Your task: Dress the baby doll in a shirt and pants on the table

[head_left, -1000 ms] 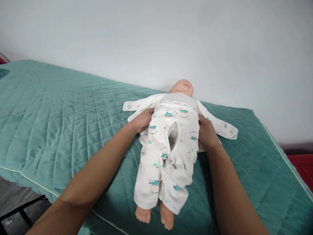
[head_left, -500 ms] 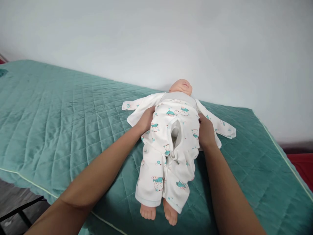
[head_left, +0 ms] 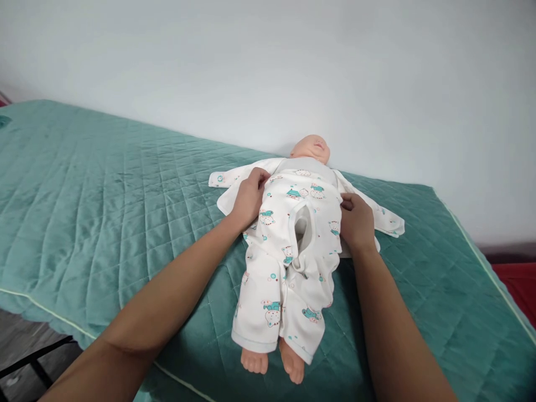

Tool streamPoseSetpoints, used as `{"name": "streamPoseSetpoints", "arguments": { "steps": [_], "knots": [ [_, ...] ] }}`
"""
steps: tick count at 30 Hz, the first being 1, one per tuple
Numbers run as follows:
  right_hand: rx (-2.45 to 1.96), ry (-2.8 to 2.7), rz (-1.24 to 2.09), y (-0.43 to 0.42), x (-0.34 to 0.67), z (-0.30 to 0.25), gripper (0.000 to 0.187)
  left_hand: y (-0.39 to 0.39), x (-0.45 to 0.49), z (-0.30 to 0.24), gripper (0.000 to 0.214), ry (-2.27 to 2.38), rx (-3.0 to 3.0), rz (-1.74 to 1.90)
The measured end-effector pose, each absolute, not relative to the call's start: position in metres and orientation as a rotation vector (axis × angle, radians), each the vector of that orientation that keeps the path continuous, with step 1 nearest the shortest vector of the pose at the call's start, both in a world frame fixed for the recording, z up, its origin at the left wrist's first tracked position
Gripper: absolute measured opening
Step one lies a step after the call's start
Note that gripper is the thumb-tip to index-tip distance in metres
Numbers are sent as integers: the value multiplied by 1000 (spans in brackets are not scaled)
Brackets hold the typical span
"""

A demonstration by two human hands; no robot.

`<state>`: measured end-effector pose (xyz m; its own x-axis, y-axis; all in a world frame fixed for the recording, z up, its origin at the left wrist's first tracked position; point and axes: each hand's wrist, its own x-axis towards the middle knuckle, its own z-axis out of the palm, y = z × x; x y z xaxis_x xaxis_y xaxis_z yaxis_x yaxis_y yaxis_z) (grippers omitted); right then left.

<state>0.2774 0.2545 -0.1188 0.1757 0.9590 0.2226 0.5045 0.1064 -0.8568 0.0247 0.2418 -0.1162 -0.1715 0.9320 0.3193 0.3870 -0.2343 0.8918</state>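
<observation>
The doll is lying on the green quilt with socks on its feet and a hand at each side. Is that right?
Not quite: the head view shows bare feet, no socks. The doll does lie on the green quilt, with the left hand and right hand at its sides.

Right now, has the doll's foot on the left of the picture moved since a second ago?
Yes, slightly: that foot has shifted toward the picture's right, farther from the pale bed edging.

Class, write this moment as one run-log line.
left hand: at trousers' waist side | right hand: at opposite side | doll: face-up on green quilt | feet: bare
</observation>
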Motion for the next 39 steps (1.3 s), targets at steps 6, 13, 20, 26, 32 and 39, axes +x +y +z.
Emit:
{"name": "streamPoseSetpoints", "arguments": {
  "steps": [6, 13, 20, 26, 32, 39],
  "knots": [
    [-1461, -1354, 634, 257, 278, -123, 21, 244, 22, -107, 15, 1414, 1749, 1548],
    [-1410, -1318, 581, 252, 272, -118, 20, 245, 17, -104, 20, 1203, 1919, 1424],
    [-1266, -1376, 474, 241, 257, -104, 18, 247, 16, -98, 18, 1117, 1861, 1366],
    [-1108, -1395, 864, 250, 255, -106, 33, 248, 31, -93, 16, 1140, 1602, 1386],
    [-940, -1483, 982, 267, 263, -117, 34, 256, 30, -92, 26, 1033, 1746, 1232],
    [-987, -1764, 802, 270, 269, -112, 27, 258, 24, -70, 27, 1160, 2087, 959]
  ]
}}
